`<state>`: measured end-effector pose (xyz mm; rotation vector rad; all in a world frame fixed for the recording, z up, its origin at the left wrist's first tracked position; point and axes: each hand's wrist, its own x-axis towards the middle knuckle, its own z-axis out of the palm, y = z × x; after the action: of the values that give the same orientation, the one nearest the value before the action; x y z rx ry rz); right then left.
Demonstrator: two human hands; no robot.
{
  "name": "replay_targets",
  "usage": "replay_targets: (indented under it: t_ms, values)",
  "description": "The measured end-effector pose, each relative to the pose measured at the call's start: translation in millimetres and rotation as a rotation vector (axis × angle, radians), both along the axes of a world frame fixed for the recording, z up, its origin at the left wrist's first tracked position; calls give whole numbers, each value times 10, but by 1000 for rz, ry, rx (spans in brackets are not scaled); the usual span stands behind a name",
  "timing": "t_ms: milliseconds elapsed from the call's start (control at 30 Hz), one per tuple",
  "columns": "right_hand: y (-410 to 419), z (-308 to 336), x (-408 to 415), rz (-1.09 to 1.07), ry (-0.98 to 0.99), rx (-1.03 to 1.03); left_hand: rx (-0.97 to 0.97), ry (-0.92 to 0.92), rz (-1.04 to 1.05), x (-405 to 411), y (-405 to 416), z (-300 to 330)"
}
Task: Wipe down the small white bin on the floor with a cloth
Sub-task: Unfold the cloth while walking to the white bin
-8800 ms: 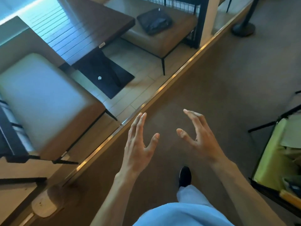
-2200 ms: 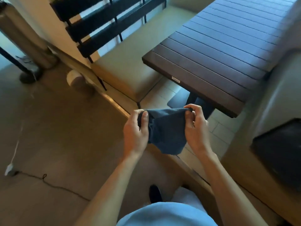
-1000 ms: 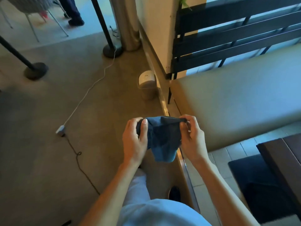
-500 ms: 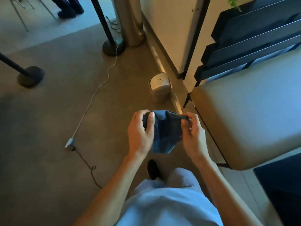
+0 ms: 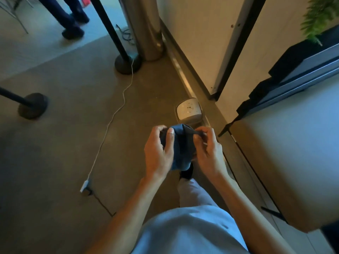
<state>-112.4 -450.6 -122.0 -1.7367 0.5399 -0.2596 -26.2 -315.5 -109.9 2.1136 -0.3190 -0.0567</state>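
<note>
A small white bin (image 5: 189, 111) with a speckled lid stands on the floor against a raised metal floor edge, just beyond my hands. Between both hands hangs a dark blue cloth (image 5: 180, 147), bunched up. My left hand (image 5: 158, 153) grips its left side with the thumb across the fabric. My right hand (image 5: 208, 151) pinches its upper right corner. The hands are held above the floor, a short way in front of the bin, and the cloth hides the bin's near bottom edge.
A white cable (image 5: 117, 110) with a plug runs across the floor at left. Two black stanchion bases (image 5: 126, 65) (image 5: 33, 105) and a metal column (image 5: 146, 28) stand farther off. A padded bench (image 5: 288, 147) fills the right. Another person's legs (image 5: 69, 17) are at top left.
I have walked closer to the bin, which now sits just past my hands. Both hands still hold the cloth, bunched a little tighter.
</note>
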Motion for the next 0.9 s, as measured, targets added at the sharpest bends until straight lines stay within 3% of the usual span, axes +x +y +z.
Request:
replay_targets:
  t_ms: [433,900]
  values:
    - [-524,224,1577,-70,-100,22,-5,50,-184,1652,-811,224]
    - [-146,250,2574,-582,-124,101,-108,261,-813,3047,-1202,269]
